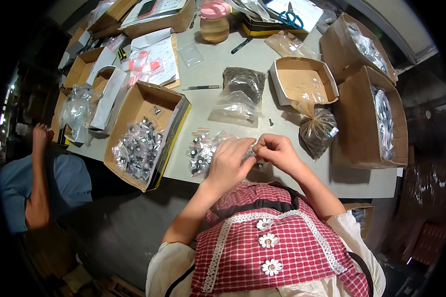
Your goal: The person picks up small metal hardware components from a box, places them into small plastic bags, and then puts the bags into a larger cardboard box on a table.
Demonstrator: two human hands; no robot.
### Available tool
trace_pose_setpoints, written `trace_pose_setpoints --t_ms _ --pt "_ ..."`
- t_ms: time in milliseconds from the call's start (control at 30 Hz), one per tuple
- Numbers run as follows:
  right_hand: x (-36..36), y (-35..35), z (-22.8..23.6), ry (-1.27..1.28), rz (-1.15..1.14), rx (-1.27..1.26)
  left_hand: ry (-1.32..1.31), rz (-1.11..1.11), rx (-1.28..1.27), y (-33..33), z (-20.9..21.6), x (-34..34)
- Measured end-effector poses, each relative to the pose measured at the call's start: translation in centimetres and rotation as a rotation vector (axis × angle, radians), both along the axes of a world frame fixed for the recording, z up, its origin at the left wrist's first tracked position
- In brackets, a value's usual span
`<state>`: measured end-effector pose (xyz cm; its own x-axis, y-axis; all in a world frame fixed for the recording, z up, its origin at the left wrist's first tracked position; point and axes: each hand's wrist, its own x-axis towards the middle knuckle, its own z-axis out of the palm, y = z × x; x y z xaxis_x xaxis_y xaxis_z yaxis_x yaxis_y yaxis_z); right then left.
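Over the near edge of the table my hands meet, fingers pinched close together. A small clear plastic bag [250,152] shows between them; its contents are mostly hidden by my fingers. My left hand [227,162] is closed on one side of it, and my right hand [278,151] pinches the upper edge. Beside and partly behind my left hand lies a heap of small filled zip bags [199,159] with black and white parts inside. Farther back sits a large clear bag of dark small parts [242,88]. A single dark screw-like piece [271,122] lies nearby.
On the left, an open carton [169,129] holds many filled small bags. A shallow box [278,88], a knotted bag of parts [317,129] and tall cartons [354,131] stand right. Behind are a pink-lidded jar [215,28] and blue scissors [291,19]. Another person [44,183] sits left.
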<state>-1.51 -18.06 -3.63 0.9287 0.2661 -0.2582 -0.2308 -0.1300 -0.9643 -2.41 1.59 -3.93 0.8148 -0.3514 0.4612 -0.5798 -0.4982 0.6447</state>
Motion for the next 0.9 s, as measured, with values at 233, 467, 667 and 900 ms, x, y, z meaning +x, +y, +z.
trace_pose_setpoints --t_ms 233,467,667,900 --pt "5.1 -0.5 -4.4 -0.584 0.019 -0.78 0.016 0.132 0.024 1.2 -2.3 0.6" --pt "6.5 -0.2 -6.0 -0.599 0.1 -0.721 -0.077 0.11 0.045 1.3 -3.1 1.4" --pt "3.1 0.1 1.6 -0.149 0.222 -0.219 -0.049 0.076 0.063 1.8 -3.9 1.5" --pt "2.8 -0.1 3.5 -0.054 0.185 -0.268 -0.176 -0.069 -0.034 0.9 -3.2 1.9"
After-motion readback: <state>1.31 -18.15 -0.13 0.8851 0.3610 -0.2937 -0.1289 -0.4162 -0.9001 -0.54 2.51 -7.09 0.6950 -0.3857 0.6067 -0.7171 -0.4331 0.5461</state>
